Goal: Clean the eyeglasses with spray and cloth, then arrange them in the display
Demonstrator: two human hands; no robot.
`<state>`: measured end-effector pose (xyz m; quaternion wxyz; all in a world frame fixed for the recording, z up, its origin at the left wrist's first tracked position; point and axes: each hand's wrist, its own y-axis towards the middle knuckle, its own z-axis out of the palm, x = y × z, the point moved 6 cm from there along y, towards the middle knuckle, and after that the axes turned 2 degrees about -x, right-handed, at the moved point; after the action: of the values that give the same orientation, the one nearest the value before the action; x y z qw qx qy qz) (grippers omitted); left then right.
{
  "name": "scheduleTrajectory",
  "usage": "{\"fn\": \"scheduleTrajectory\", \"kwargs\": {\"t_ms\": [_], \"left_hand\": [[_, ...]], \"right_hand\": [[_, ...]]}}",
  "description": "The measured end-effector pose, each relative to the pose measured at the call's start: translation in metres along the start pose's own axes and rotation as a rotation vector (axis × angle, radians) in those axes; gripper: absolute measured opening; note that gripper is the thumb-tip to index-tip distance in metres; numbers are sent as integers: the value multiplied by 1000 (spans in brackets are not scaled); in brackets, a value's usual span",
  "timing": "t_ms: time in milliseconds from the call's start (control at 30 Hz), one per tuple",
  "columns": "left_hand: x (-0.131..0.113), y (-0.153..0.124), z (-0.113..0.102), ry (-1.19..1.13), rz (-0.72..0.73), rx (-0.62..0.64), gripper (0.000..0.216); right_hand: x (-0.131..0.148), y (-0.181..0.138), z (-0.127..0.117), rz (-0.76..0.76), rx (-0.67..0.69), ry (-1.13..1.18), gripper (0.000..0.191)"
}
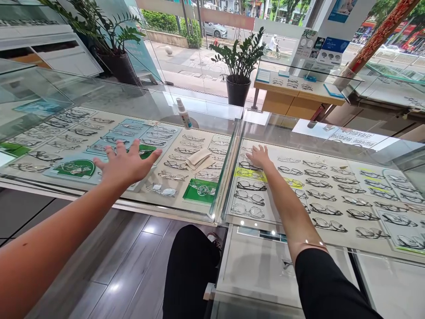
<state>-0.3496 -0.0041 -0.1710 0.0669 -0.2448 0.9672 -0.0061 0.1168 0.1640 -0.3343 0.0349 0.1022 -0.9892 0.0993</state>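
Note:
With fingers spread wide and nothing in it, my left hand (128,164) is over the left glass display case (109,99). Beneath the glass lie rows of eyeglasses, and a green card (75,168) shows just left of the hand. My right hand (259,156), fingers apart, is over the right display case (275,128) near the seam between the two. Whether either palm touches the glass I cannot tell. A folded beige cloth (198,158) lies on the left case between my hands, and a small white spray bottle (183,114) stands behind it.
Below the right case is a white drawer or shelf (255,261). My knee (187,270) is close to the cases' front edge. Potted plants (238,88) stand behind, before a large window. A wooden table (282,95) with more eyeglasses is at the back right.

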Motion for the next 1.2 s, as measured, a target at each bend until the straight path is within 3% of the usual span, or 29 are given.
{"fn": "scheduleTrajectory", "kwargs": {"t_ms": [200,300,433,667,767,867,967,1033,1100,1200], "left_hand": [[-1,0,-1,-26,24,-3,120],[-1,1,-1,-58,56,-13,122],[0,3,-2,-75,58,-7,125],[-5,10,-6,-111,101,-23,127],[-7,7,-10,-134,122,-41,125],[-6,5,-14,-153,152,-49,124],[-8,-1,-18,-148,255,-64,119],[-16,-18,-19,-161,330,-78,116],[-27,-55,-18,-215,409,-123,115],[-58,-155,-14,-276,805,-231,108]], "right_hand": [[15,-20,-17,-28,-137,17,77],[35,-47,-32,-55,-270,21,70],[64,-90,-40,-69,-330,18,62],[116,-197,-15,-125,-126,-5,64],[131,-250,-11,-178,-1,23,55],[131,-314,-22,-238,92,76,48],[113,-394,-37,-308,153,190,55],[91,-449,-49,-354,22,252,49],[63,-499,-54,-354,-199,247,41],[25,-547,-42,-256,-479,140,50]]}}
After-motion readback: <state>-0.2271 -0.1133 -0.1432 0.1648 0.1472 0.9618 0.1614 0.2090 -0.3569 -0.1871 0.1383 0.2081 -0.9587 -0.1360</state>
